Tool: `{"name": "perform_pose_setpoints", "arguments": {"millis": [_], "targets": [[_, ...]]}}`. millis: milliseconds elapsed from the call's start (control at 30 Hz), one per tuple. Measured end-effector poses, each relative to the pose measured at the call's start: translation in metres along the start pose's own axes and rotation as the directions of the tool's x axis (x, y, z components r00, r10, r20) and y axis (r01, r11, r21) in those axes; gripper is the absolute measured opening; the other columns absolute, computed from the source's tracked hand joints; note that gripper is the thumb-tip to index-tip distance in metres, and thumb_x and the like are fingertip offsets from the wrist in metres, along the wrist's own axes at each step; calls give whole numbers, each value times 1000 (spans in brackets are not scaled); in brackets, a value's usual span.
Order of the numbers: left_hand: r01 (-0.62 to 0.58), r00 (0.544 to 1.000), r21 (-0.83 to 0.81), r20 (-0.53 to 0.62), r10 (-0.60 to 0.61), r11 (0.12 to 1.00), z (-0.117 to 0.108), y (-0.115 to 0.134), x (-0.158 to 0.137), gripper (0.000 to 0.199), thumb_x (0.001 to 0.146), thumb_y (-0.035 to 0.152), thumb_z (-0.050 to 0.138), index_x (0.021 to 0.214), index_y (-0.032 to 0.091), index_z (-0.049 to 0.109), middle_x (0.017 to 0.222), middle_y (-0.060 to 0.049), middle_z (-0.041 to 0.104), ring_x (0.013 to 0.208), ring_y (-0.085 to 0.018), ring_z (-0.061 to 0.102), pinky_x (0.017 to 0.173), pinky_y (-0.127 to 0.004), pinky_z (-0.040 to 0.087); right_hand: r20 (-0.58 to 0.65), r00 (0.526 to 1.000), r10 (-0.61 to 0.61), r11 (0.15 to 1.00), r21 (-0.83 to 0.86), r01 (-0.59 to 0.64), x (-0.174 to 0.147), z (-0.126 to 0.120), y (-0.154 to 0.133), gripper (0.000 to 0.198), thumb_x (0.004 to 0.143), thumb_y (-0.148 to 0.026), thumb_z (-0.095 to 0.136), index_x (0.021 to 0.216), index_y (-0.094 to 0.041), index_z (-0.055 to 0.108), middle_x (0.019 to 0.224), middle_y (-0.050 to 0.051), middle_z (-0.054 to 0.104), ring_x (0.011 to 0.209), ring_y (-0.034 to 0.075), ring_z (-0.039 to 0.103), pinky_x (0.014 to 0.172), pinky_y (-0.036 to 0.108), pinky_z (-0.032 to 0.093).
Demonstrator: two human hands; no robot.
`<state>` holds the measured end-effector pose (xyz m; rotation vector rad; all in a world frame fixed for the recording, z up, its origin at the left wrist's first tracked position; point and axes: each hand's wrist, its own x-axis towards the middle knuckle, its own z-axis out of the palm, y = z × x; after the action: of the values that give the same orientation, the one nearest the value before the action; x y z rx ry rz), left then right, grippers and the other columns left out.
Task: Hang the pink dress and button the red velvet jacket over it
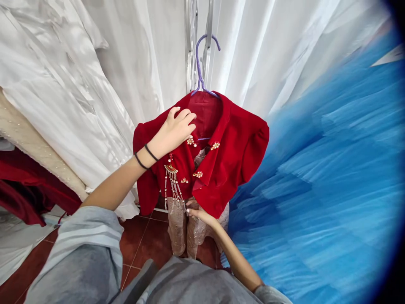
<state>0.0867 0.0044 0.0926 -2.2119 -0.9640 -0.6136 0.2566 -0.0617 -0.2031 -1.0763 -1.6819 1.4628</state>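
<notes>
A short-sleeved red velvet jacket (232, 139) with gold flower fastenings hangs on a purple hanger (199, 63). My left hand (179, 126) is at the left side of its collar, fingers bent over the velvet and partly covering the lapel. A beaded tassel brooch (172, 177) dangles on the left front, below that hand. My right hand (202, 214) is closed at the lower front hem, thumb outside; the other fingers are partly hidden by the cloth. Beneath the jacket hangs a pale, shiny patterned garment (177, 230).
A silver metal rack post (191, 50) stands behind the hanger. White drapes and gowns (63, 84) hang at the left and back. A large blue tulle dress (325, 181) fills the right side. Dark red cloth (28, 181) lies far left, above red floor tiles (147, 240).
</notes>
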Motion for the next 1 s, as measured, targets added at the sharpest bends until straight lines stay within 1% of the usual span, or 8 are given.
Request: {"name": "perform_pose_setpoints", "arguments": {"millis": [133,200,333,467,600,700,867,1000], "targets": [[73,990,-78,-115,-81,994,5,-10,16,16,95,22,50,92,20,65,103,-5,66,110,-24,56,109,-52,36,182,982,41,985,-174,-9,-22,-4,-5,5,71,-14,66,76,-17,65,61,0,61,54,14,56,56,27,49],[126,977,-119,-159,-144,985,11,-9,17,15,94,24,52,95,19,65,103,-8,67,109,-27,56,105,-53,38,-68,991,-116,949,-303,91,-30,-3,-25,10,80,-23,60,80,-15,67,72,6,66,67,18,62,68,32,53],[97,991,-150,-79,-110,984,25,-3,11,17,92,22,50,92,20,66,92,-7,67,104,-28,56,107,-57,34,-594,535,-601,732,-677,69,-7,-13,-68,55,84,-41,62,129,-11,55,133,25,55,125,35,52,100,55,48],[118,989,-169,-63,-130,979,26,2,7,16,91,21,50,92,20,66,94,-7,67,103,-27,56,110,-58,31,-503,408,-762,605,-778,170,27,-31,-82,50,83,-19,50,132,-12,49,119,22,63,107,32,62,88,51,56],[143,986,-201,-54,-157,969,25,2,7,12,91,22,53,90,20,65,93,-6,68,103,-27,56,112,-57,30,-431,222,-874,485,-760,432,21,7,-85,45,82,-9,44,126,-22,47,102,10,69,90,22,68,77,36,60],[190,975,-234,-71,-211,954,30,-2,9,11,91,24,54,88,20,64,93,-6,68,101,-26,58,114,-55,30,-354,255,-900,435,-682,587,27,53,-93,51,89,-13,44,138,-24,37,106,8,69,91,19,68,81,34,61],[184,961,-267,-156,-231,946,37,3,2,16,94,27,50,97,22,64,106,-5,69,110,-23,58,118,-48,29,-196,638,-744,606,-601,522,87,63,-107,68,93,-18,38,154,0,15,138,27,52,124,29,54,107,48,49],[273,855,-248,-380,-352,930,53,33,-29,28,93,35,51,114,20,62,121,-11,65,118,-26,56,110,-45,38,-95,681,-726,568,-640,518,93,55,-100,56,93,-21,40,144,1,37,128,27,57,127,32,50,110,52,45]]}}
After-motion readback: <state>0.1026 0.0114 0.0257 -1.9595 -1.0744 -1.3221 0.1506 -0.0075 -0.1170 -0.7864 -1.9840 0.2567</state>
